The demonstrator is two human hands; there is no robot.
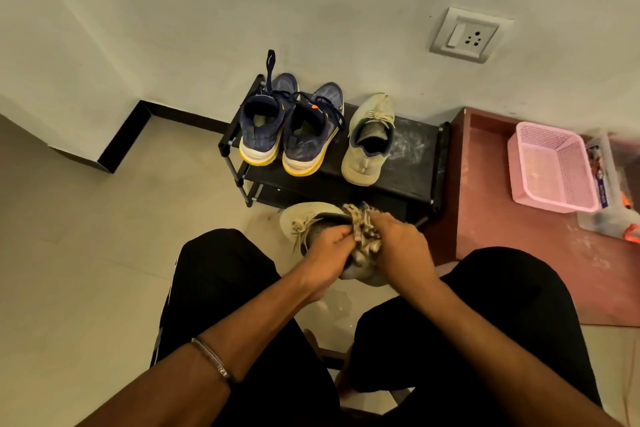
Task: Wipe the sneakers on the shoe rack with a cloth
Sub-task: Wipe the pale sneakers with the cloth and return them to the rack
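1. Holding a beige sneaker (311, 218) at lower centre of the frame, off the shoe rack (412, 163); left hand (327, 246) curled around its collar.
2. Pressing a bunched cloth (363, 232) with right hand (398, 236), fingers curled on it.
3. Likely light, soft-uppered; best gripped at the firmer heel or collar.

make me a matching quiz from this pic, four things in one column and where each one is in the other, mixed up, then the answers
Things
1. pair of navy sneakers with yellow-edged soles
2. single beige knit sneaker
3. pink plastic mesh basket
4. crumpled beige patterned cloth

Places
A. on the reddish-brown surface to the right of the black shoe rack
B. gripped in the right hand, against the second beige sneaker that the left hand holds
C. on the left end of the rack's top shelf
D. on the rack's top shelf, right of the navy pair

Pairs: 1-C, 2-D, 3-A, 4-B
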